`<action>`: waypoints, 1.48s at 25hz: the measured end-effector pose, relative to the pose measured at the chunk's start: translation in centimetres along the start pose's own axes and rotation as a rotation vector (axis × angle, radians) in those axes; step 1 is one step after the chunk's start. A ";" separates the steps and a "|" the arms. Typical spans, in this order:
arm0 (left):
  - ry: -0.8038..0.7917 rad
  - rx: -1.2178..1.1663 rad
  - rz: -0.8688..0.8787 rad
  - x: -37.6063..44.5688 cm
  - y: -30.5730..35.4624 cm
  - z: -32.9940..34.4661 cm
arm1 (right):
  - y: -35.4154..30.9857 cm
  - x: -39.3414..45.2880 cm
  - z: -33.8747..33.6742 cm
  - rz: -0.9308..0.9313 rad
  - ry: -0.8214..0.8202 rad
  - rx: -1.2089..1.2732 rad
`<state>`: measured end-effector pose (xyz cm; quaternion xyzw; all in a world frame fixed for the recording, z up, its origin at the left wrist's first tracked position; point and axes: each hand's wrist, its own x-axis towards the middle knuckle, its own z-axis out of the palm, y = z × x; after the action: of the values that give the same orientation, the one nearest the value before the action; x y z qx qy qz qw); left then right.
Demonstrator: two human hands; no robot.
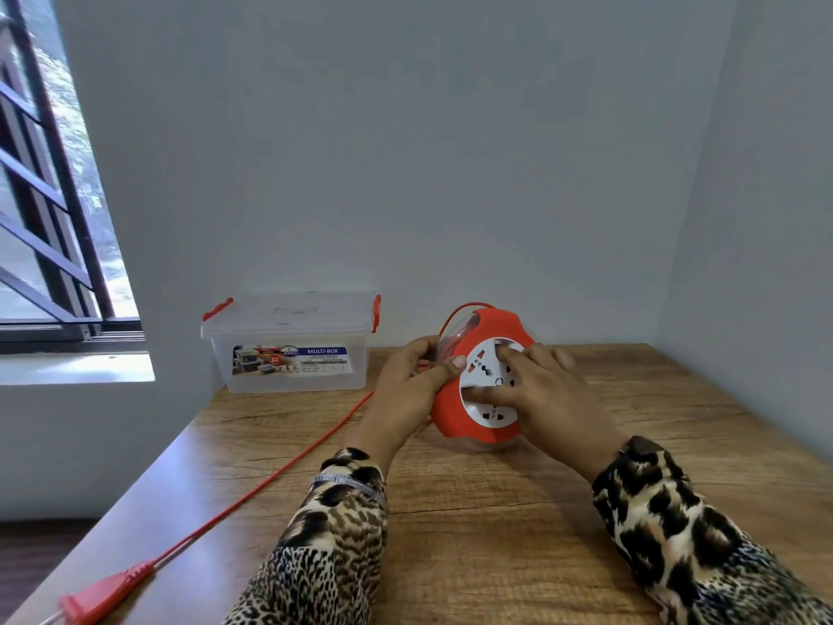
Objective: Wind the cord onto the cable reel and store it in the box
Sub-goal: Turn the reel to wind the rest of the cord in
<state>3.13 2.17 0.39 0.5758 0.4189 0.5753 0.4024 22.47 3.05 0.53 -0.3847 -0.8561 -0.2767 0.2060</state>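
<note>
A round red cable reel with a white socket face stands tilted on the wooden table, near the back wall. My left hand grips its left rim, thumb on the red edge. My right hand presses on the white socket face with the fingers spread. A thin red cord runs from the reel's left side across the table to a red plug at the front left edge. A clear plastic box with red clips and its lid on stands at the back left.
White walls close the table at the back and right. A window with dark bars is at the left, above a white sill. The table's left edge drops to a dark floor.
</note>
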 end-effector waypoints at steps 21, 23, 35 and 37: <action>0.023 -0.048 0.147 -1.1 -2.4 4.9 | -0.6 0.0 0.5 1.211 0.199 1.520; 0.004 -0.027 0.159 -1.1 -2.6 4.8 | -0.4 0.0 0.2 1.280 0.185 1.613; 0.148 -0.219 0.050 -0.5 -1.5 3.3 | 0.2 -0.3 -1.0 0.919 0.297 1.336; 0.143 -0.220 0.021 -0.2 -1.3 2.1 | 0.7 -0.7 -0.8 0.574 0.340 0.679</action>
<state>5.17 2.42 -0.93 0.4898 0.3749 0.6617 0.4263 23.56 2.53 0.99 -0.4660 -0.7114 0.0276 0.5254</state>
